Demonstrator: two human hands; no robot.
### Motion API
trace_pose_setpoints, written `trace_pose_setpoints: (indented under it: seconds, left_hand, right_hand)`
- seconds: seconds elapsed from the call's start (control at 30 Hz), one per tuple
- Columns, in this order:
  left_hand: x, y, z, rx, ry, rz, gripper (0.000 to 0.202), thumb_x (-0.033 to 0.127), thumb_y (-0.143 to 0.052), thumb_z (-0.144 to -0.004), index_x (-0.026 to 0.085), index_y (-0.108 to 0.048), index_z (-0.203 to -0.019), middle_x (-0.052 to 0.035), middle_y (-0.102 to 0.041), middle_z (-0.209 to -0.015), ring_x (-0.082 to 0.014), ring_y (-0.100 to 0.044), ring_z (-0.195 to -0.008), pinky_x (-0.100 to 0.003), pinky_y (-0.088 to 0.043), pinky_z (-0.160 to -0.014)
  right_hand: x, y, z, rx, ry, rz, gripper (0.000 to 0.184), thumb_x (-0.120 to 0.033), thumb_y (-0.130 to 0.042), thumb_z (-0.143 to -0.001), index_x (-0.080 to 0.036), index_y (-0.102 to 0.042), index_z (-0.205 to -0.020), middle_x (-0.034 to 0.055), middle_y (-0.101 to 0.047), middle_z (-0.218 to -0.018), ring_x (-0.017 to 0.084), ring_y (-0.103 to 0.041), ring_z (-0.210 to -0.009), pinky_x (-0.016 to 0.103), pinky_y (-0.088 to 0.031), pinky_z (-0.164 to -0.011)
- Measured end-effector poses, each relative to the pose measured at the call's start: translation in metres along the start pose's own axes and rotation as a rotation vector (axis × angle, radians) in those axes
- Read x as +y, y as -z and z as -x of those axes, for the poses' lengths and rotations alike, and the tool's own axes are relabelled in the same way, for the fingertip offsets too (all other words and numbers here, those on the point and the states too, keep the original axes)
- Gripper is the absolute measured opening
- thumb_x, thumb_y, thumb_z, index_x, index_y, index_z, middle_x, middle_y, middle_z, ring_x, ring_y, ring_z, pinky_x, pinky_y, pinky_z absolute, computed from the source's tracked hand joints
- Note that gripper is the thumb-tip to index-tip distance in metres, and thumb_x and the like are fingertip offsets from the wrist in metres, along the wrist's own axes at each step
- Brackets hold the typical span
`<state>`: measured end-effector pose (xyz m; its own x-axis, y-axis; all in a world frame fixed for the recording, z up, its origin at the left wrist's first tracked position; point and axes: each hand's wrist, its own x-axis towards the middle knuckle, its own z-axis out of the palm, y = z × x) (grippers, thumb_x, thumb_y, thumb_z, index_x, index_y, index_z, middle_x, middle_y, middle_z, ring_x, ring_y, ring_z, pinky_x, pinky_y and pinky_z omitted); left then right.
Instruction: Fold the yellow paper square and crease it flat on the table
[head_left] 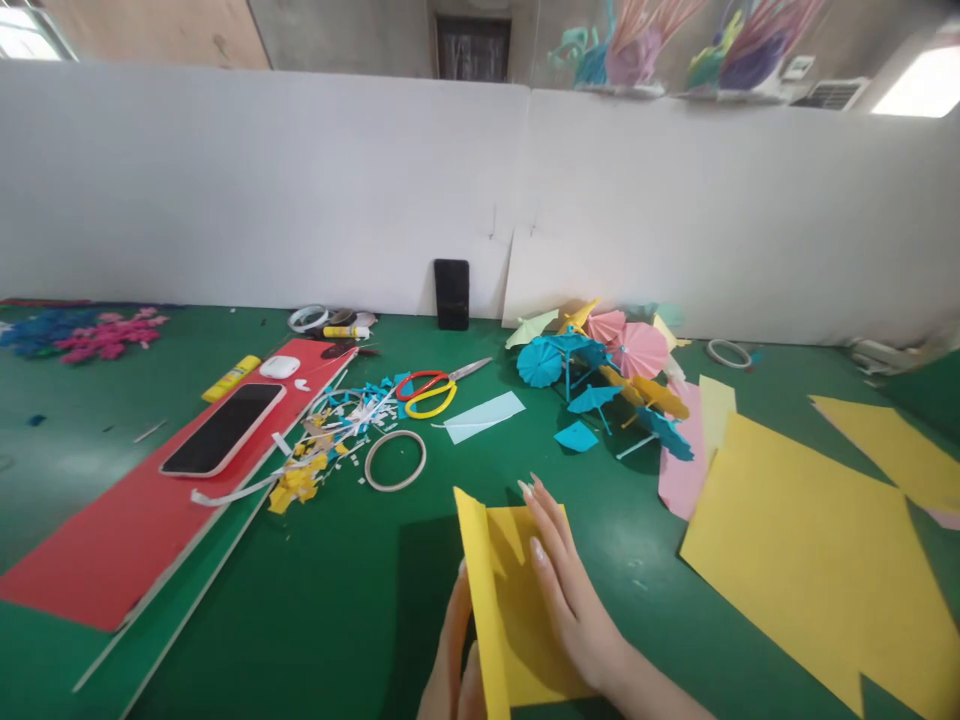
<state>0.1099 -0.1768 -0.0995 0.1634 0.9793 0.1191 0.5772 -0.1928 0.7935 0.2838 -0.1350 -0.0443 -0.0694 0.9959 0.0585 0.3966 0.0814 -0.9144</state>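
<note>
Fingers of the left hand (450, 655), cut off at bottom centre, grip the yellow sheet (517, 610); right hand (566, 585) lies flat, open, on it. No writing legible.

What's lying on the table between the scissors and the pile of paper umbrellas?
In the head view, a pale blue paper strip lies between the scissors and the paper umbrellas.

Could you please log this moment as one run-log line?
left hand: lifting folded edge of yellow paper square | right hand: flat on it | surface: green table
</note>
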Motion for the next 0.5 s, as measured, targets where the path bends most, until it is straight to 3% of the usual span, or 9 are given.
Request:
trace_pose_setpoints:
  seconds: [0.07,0.17,0.3,0.43,0.5]
  left_hand:
    - [0.014,-0.001,-0.011,-0.039,-0.088,0.001,0.051,0.023,-0.032,-0.095,0.038,-0.029,-0.144,0.0041,-0.044,-0.144,-0.0195,-0.045,-0.129,-0.035,-0.046,-0.102]
    - [0.032,0.007,-0.032,-0.145,-0.253,-0.106,0.048,0.02,-0.034,-0.094,0.034,-0.039,-0.14,0.0013,-0.037,-0.148,-0.0221,-0.036,-0.134,-0.042,-0.039,-0.107]
    - [0.038,0.013,-0.049,-0.187,-0.291,-0.301,0.049,0.015,-0.034,-0.092,0.022,-0.039,-0.14,-0.007,-0.042,-0.145,-0.0229,-0.04,-0.132,-0.044,-0.044,-0.102]
    - [0.032,0.011,-0.052,-0.185,-0.36,-0.392,0.048,0.017,-0.039,-0.091,0.018,-0.04,-0.139,-0.0103,-0.043,-0.144,-0.025,-0.04,-0.132,-0.047,-0.043,-0.103]
    - [0.029,0.015,-0.056,-0.174,-0.365,-0.37,0.047,0.016,-0.04,-0.09,0.021,-0.043,-0.137,-0.0089,-0.045,-0.143,-0.0249,-0.042,-0.131,-0.048,-0.041,-0.104]
  right_hand:
    - [0.001,0.0,-0.001,0.094,-0.034,-0.138,0.047,-0.044,-0.025,-0.098,-0.036,-0.026,-0.144,-0.0044,-0.019,-0.156,0.019,-0.011,-0.143,0.049,-0.005,-0.116]
    - [-0.001,-0.001,-0.005,0.193,-0.152,-0.368,0.047,-0.049,-0.027,-0.097,-0.035,-0.035,-0.141,-0.0033,-0.03,-0.153,0.019,-0.021,-0.141,0.045,-0.014,-0.116]
    - [-0.002,0.004,-0.013,0.292,-0.205,-0.511,0.048,-0.052,-0.029,-0.095,-0.032,-0.041,-0.138,0.0005,-0.036,-0.149,0.021,-0.032,-0.137,0.045,-0.024,-0.113]
    - [0.001,0.016,-0.016,0.383,-0.02,-0.308,0.043,-0.047,-0.037,-0.094,-0.03,-0.049,-0.132,0.0046,-0.043,-0.145,0.025,-0.037,-0.134,0.048,-0.029,-0.111]
    - [0.002,0.021,-0.015,0.321,0.104,-0.076,0.037,-0.041,-0.042,-0.094,-0.029,-0.055,-0.126,0.0057,-0.042,-0.145,0.026,-0.035,-0.135,0.048,-0.029,-0.111]
